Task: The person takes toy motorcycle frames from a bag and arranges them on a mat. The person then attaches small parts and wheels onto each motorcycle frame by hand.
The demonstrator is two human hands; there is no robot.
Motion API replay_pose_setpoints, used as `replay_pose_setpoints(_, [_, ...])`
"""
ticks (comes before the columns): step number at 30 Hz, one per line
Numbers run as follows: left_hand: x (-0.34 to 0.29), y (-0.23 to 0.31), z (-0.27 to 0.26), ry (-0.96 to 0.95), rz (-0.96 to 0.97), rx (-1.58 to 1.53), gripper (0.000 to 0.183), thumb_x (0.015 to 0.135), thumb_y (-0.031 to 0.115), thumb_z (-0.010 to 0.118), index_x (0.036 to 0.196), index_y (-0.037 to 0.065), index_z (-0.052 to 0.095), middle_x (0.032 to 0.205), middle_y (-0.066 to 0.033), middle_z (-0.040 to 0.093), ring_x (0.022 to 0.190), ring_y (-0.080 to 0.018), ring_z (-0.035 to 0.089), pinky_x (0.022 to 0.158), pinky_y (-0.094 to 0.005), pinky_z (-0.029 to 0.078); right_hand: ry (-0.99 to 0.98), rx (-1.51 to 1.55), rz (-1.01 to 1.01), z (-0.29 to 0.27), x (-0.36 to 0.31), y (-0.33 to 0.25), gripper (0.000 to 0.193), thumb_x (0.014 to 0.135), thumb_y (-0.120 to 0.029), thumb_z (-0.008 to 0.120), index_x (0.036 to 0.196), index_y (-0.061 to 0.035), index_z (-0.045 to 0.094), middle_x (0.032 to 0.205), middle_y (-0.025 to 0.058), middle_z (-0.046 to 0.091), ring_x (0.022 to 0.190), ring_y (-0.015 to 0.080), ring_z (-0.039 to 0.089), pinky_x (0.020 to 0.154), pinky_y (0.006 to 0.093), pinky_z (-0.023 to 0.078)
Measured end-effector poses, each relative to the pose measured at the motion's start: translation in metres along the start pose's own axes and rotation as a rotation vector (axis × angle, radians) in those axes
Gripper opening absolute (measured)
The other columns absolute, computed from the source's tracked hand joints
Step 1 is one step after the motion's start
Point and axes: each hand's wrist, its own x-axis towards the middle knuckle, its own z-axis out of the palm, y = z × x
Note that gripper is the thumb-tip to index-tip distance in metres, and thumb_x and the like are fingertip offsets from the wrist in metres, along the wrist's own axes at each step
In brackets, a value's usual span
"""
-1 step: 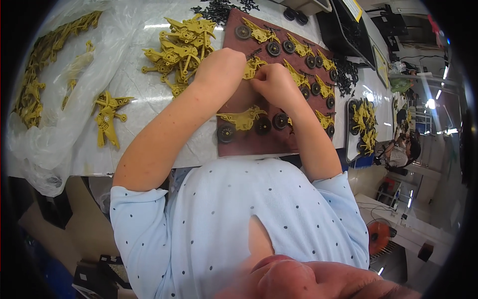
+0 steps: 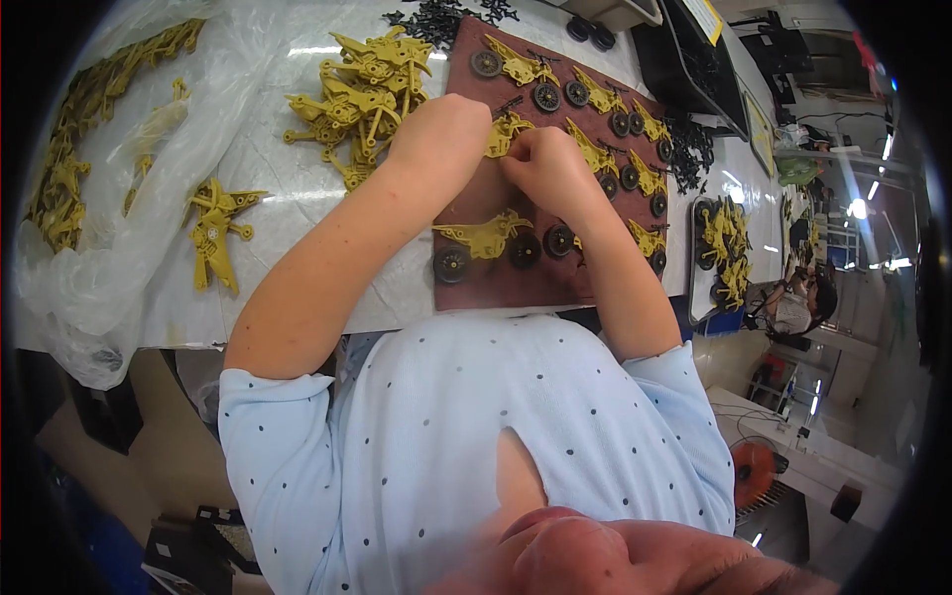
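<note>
Between my two hands, over the maroon mat (image 2: 476,285), is a yellow plastic toy motorcycle body (image 2: 507,132) with a black part at its top. My left hand (image 2: 451,127) is closed at the body's left side, its fingertips turned away from view. From the right, my right hand (image 2: 551,167) pinches the same body with thumb and forefinger. Closer to me lies another yellow toy motorcycle (image 2: 483,239) with black wheels (image 2: 451,264). More yellow motorcycles (image 2: 598,96) with black wheels are laid out across the mat's right half.
Left of the mat rises a heap of yellow bodies (image 2: 367,84), with a smaller cluster (image 2: 218,233) nearer. Clear plastic sheeting (image 2: 109,288) covers more. Small black parts (image 2: 441,22) lie at the back. A black bin (image 2: 689,64) and a filled tray (image 2: 704,288) stand right. A person (image 2: 793,305) is beyond.
</note>
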Motion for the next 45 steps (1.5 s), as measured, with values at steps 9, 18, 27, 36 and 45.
replay_pose_setpoints(9, [0.001, 0.004, -0.004, 0.005, -0.019, -0.018, 0.006, 0.071, 0.002, 0.061, 0.072, -0.001, 0.065, 0.079, -0.0206, 0.064, 0.077, -0.0356, 0.064, 0.069, -0.0412, 0.053, -0.129, -0.011, 0.144, -0.007, 0.011, -0.004, 0.019, 0.078, -0.014, 0.063, 0.078, 0.0050, 0.065, 0.070, 0.0092, 0.067, 0.061, 0.0136, 0.062, 0.058, 0.0294, 0.049])
replay_pose_setpoints(18, [-0.005, 0.002, -0.003, 0.028, 0.001, -0.044, 0.009, 0.068, 0.001, 0.061, 0.076, -0.002, 0.065, 0.083, -0.0194, 0.064, 0.078, -0.0344, 0.065, 0.069, -0.0400, 0.054, -0.045, 0.064, 0.080, -0.006, -0.015, -0.001, 0.021, 0.083, -0.016, 0.061, 0.087, 0.0046, 0.066, 0.071, 0.0100, 0.067, 0.063, 0.0157, 0.062, 0.061, 0.0299, 0.050])
replay_pose_setpoints(27, [-0.006, 0.008, -0.012, -0.042, -0.001, -0.044, 0.010, 0.068, 0.001, 0.061, 0.077, -0.002, 0.066, 0.081, -0.0195, 0.064, 0.078, -0.0348, 0.065, 0.069, -0.0403, 0.054, 0.037, -0.127, 0.034, 0.002, -0.011, -0.011, 0.022, 0.078, -0.014, 0.053, 0.081, 0.0040, 0.065, 0.082, 0.0268, 0.063, 0.082, 0.0409, 0.062, 0.077, 0.0450, 0.049])
replay_pose_setpoints(36, [-0.002, 0.008, -0.009, 0.125, 0.062, -0.015, 0.019, 0.084, 0.015, 0.058, 0.083, -0.002, 0.066, 0.083, -0.0194, 0.065, 0.070, -0.0338, 0.064, 0.071, -0.0388, 0.052, 0.030, -0.043, -0.002, -0.017, -0.029, -0.007, 0.024, 0.084, -0.019, 0.060, 0.088, 0.0026, 0.067, 0.086, 0.0246, 0.064, 0.084, 0.0400, 0.062, 0.078, 0.0444, 0.048])
replay_pose_setpoints(45, [0.010, 0.063, -0.024, -0.432, -0.367, -1.433, 0.067, 0.095, 0.057, 0.033, 0.126, -0.002, 0.041, 0.075, -0.0076, 0.059, 0.052, -0.0100, 0.051, 0.040, -0.0197, 0.033, 0.386, 0.439, -0.416, -0.022, -0.063, 0.018, 0.026, 0.082, -0.002, 0.062, 0.107, -0.0084, 0.068, 0.093, 0.0050, 0.060, 0.087, 0.0179, 0.059, 0.079, 0.0277, 0.046])
